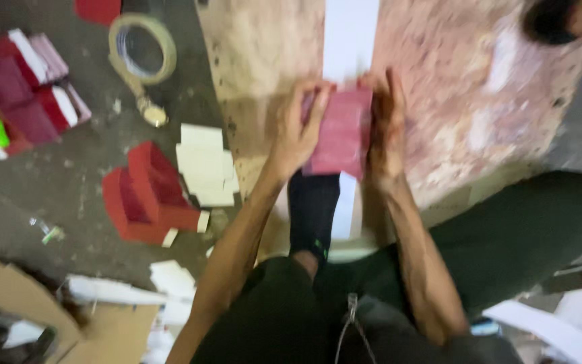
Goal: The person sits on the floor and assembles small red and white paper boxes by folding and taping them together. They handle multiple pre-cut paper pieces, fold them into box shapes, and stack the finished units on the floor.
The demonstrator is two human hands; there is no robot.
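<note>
A dark red rectangular piece (340, 135), like a small box or card, is held between both hands over a stained wooden board (453, 87). My left hand (298, 131) grips its left edge. My right hand (384, 125) presses along its right edge. A long white paper strip (349, 34) runs under the red piece from the top of the board toward my legs. The picture is blurred by motion.
On the grey floor at the left lie a roll of clear tape (143, 48), red box parts (146, 195), white card pieces (205, 165) and a stack of red and white boxes (25, 84). Cardboard (31, 303) lies at the bottom left. Another person's foot (560, 19) shows at the top right.
</note>
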